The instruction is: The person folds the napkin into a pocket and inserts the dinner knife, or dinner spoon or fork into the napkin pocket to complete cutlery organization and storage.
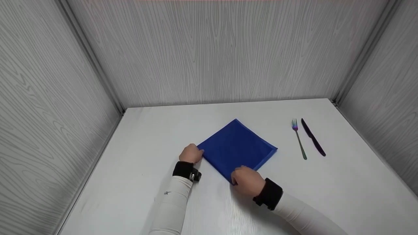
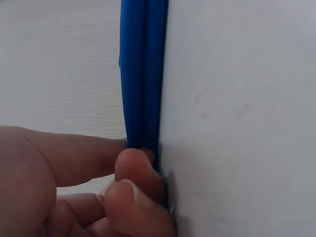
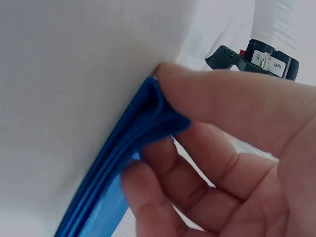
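Observation:
A blue cloth napkin (image 1: 236, 147), folded into a square of several layers, lies turned like a diamond on the white table. My left hand (image 1: 191, 154) pinches its left corner between thumb and fingers; in the left wrist view the folded edge (image 2: 143, 74) runs away from the fingertips. The near corner is held by my right hand (image 1: 248, 180). Seen from the right wrist, the thumb and curled fingers grip that corner (image 3: 158, 111), where the stacked layers bend up a little.
Right of the napkin lie a fork (image 1: 297, 137) with a rainbow sheen and a dark table knife (image 1: 313, 137), side by side. Grey wood-grain panels (image 1: 209, 52) wall the table (image 1: 156, 124) at the back and both sides.

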`<move>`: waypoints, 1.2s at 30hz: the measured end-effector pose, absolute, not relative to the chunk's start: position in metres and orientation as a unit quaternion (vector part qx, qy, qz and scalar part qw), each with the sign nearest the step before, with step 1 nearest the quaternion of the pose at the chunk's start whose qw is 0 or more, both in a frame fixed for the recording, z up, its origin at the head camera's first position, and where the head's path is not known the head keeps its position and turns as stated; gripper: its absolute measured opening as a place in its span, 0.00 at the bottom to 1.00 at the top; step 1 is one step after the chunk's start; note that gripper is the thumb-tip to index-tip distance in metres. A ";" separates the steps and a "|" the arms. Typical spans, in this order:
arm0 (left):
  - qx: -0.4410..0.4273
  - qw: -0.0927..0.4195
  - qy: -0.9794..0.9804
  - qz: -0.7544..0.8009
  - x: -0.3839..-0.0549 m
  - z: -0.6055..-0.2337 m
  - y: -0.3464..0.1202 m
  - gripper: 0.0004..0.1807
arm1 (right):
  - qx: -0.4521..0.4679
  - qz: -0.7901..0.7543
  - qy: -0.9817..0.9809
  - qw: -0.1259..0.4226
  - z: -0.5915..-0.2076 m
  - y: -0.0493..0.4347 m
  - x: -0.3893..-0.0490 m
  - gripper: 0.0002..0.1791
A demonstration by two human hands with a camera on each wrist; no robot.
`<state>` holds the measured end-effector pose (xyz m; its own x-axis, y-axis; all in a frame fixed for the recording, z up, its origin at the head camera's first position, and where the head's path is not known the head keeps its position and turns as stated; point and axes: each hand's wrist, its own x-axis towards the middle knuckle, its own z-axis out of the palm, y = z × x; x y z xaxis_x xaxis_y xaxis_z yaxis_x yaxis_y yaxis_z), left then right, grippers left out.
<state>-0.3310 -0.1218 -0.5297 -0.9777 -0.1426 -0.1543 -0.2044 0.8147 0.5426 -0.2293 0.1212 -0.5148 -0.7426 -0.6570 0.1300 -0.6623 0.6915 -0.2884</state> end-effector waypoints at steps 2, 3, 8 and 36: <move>-0.091 0.049 0.953 0.285 -0.330 -0.530 -0.122 0.17 | 0.356 0.157 -0.921 0.000 -0.513 0.121 -0.228 0.05; -0.086 0.043 0.954 0.283 -0.329 -0.530 -0.123 0.17 | 0.356 0.153 -0.922 -0.002 -0.512 0.121 -0.228 0.05; -0.033 -0.033 0.959 0.280 -0.326 -0.525 -0.117 0.12 | 0.356 0.135 -0.925 -0.002 -0.509 0.119 -0.224 0.04; 0.057 0.036 0.988 0.137 -0.296 -0.514 -0.074 0.44 | 0.310 0.157 -0.936 -0.058 -0.499 0.138 -0.225 0.09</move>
